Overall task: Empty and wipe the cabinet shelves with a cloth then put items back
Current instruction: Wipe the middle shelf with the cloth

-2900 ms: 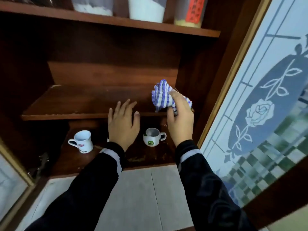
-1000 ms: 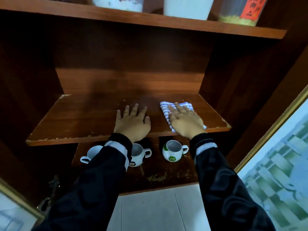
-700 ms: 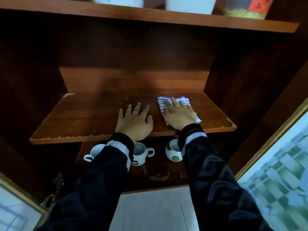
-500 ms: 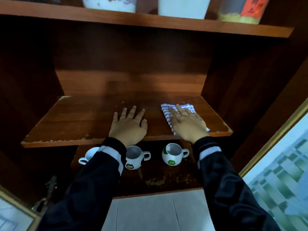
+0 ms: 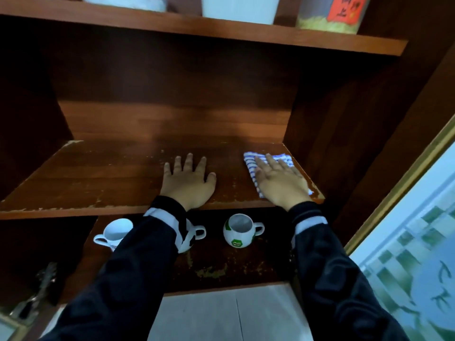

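A blue-and-white striped cloth (image 5: 251, 163) lies flat on the right end of the brown middle shelf (image 5: 98, 178). My right hand (image 5: 280, 183) presses on the cloth with straight fingers and covers most of it. Flat on the bare wood near the shelf's front edge rests my left hand (image 5: 188, 182), fingers spread. On the bottom shelf (image 5: 221, 264) stand three white mugs: one at the left (image 5: 113, 233), one with a green logo (image 5: 240, 231), and one (image 5: 193, 236) largely hidden by my left sleeve.
The upper shelf (image 5: 221, 28) carries white containers (image 5: 238, 7) and a jar with a red label (image 5: 332, 13). A glass cabinet door (image 5: 423, 230) with green pattern stands open at the right. Another door's corner (image 5: 12, 328) shows at lower left. Pale floor tiles (image 5: 221, 313) lie below.
My right hand has slid the cloth rightward along the shelf towards its right end. The left hand stays flat on the wood. About three seconds ago the cloth was bunched in my raised right hand.
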A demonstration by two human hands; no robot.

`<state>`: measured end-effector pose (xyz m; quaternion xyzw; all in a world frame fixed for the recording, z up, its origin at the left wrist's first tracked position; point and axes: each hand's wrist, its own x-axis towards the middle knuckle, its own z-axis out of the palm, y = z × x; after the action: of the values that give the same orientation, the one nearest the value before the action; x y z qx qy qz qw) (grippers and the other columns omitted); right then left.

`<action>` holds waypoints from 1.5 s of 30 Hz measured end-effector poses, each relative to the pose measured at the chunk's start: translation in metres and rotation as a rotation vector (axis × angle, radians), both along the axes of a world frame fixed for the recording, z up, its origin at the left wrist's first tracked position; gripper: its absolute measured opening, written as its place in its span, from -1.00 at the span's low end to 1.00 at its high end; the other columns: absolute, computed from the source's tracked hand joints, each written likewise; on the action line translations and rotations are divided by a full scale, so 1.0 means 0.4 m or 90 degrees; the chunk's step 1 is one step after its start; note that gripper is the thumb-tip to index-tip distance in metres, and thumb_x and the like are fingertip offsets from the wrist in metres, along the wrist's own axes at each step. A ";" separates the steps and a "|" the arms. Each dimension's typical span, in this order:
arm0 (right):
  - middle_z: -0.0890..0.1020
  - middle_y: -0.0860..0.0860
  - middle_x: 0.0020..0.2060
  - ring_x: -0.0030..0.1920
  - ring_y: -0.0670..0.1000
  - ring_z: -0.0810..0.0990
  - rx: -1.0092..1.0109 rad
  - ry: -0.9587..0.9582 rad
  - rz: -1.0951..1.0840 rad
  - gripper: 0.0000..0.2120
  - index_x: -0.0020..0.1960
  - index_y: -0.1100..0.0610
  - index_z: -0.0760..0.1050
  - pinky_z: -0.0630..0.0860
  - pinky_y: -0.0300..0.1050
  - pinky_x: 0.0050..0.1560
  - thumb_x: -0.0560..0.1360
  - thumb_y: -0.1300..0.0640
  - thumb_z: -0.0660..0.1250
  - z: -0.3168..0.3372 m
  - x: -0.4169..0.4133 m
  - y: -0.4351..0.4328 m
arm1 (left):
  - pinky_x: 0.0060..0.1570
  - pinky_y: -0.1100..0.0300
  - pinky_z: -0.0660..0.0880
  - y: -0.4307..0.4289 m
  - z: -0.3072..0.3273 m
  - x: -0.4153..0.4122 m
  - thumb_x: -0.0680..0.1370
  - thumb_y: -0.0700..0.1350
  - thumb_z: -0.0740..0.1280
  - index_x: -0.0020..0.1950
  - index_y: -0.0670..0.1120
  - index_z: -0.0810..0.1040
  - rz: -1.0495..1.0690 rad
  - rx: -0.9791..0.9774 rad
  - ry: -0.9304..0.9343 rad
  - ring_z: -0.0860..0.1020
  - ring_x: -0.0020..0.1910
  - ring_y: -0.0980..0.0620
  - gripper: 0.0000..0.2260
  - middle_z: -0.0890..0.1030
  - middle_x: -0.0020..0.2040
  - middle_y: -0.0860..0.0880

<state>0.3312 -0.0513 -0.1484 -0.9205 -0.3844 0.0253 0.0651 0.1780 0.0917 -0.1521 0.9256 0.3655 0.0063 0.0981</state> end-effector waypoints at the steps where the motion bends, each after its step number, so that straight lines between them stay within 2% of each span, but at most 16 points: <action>1: -0.09 -0.11 0.58 0.57 0.02 -0.09 -0.006 0.005 -0.017 -0.51 0.58 -0.18 -0.08 -0.14 0.05 0.54 0.66 -0.15 -0.18 0.003 0.020 0.003 | 0.54 -0.10 -0.22 -0.001 0.000 -0.002 0.66 0.23 -0.13 0.63 0.09 -0.12 -0.007 0.002 0.000 -0.18 0.60 -0.12 -0.44 -0.18 0.63 -0.02; 4: -0.11 -0.10 0.58 0.58 0.03 -0.10 -0.021 0.023 -0.031 -0.50 0.59 -0.15 -0.10 -0.15 0.08 0.54 0.66 -0.14 -0.19 0.016 0.039 0.035 | 0.54 -0.09 -0.22 -0.003 0.000 -0.008 0.67 0.23 -0.13 0.63 0.11 -0.12 -0.025 0.012 -0.001 -0.18 0.60 -0.10 -0.45 -0.18 0.63 0.00; 9: -0.09 -0.15 0.58 0.57 -0.02 -0.09 -0.001 0.017 0.038 -0.52 0.57 -0.20 -0.09 -0.16 0.02 0.54 0.66 -0.15 -0.20 0.014 0.016 0.003 | 0.54 -0.06 -0.21 0.002 -0.006 -0.011 0.66 0.24 -0.13 0.63 0.13 -0.12 -0.040 0.016 -0.006 -0.17 0.60 -0.07 -0.45 -0.16 0.63 0.02; 15: -0.07 -0.08 0.58 0.57 0.05 -0.08 0.007 -0.005 -0.076 -0.50 0.59 -0.13 -0.07 -0.14 0.08 0.53 0.66 -0.13 -0.19 0.000 0.008 -0.035 | 0.54 -0.06 -0.22 0.006 -0.011 -0.010 0.66 0.25 -0.14 0.63 0.13 -0.12 -0.044 0.017 -0.009 -0.17 0.60 -0.07 -0.45 -0.17 0.63 0.02; 21: -0.11 -0.06 0.59 0.58 0.06 -0.12 -0.008 0.038 -0.053 -0.50 0.59 -0.11 -0.09 -0.16 0.11 0.53 0.67 -0.12 -0.19 0.020 0.035 0.028 | 0.55 -0.06 -0.21 0.007 -0.009 -0.012 0.66 0.26 -0.14 0.63 0.13 -0.12 -0.045 0.015 -0.007 -0.17 0.60 -0.07 -0.44 -0.17 0.63 0.02; 28: -0.07 -0.05 0.59 0.57 0.07 -0.09 0.007 -0.009 -0.074 -0.49 0.59 -0.10 -0.06 -0.14 0.11 0.53 0.66 -0.12 -0.18 -0.003 -0.025 -0.041 | 0.54 -0.06 -0.22 0.006 -0.012 -0.011 0.65 0.26 -0.13 0.63 0.13 -0.11 -0.046 0.012 -0.018 -0.17 0.60 -0.07 -0.44 -0.16 0.63 0.02; 37: -0.14 -0.02 0.59 0.57 0.11 -0.16 -0.031 0.058 -0.082 -0.48 0.60 -0.05 -0.13 -0.19 0.17 0.52 0.67 -0.12 -0.20 0.033 0.087 0.100 | 0.55 -0.06 -0.22 0.002 -0.008 -0.016 0.66 0.25 -0.13 0.63 0.12 -0.10 -0.045 0.012 -0.018 -0.17 0.60 -0.07 -0.44 -0.16 0.63 0.02; 45: -0.15 0.04 0.58 0.57 0.17 -0.15 -0.056 0.016 -0.122 -0.45 0.60 0.02 -0.16 -0.16 0.21 0.52 0.66 -0.11 -0.21 0.004 0.046 0.083 | 0.54 -0.05 -0.22 0.005 -0.012 -0.012 0.66 0.25 -0.12 0.63 0.13 -0.09 -0.047 0.016 -0.026 -0.17 0.60 -0.07 -0.45 -0.15 0.63 0.02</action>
<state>0.3495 -0.0183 -0.1468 -0.9547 -0.2920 0.0470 0.0317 0.1733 0.0938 -0.1567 0.9394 0.3286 0.0262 0.0939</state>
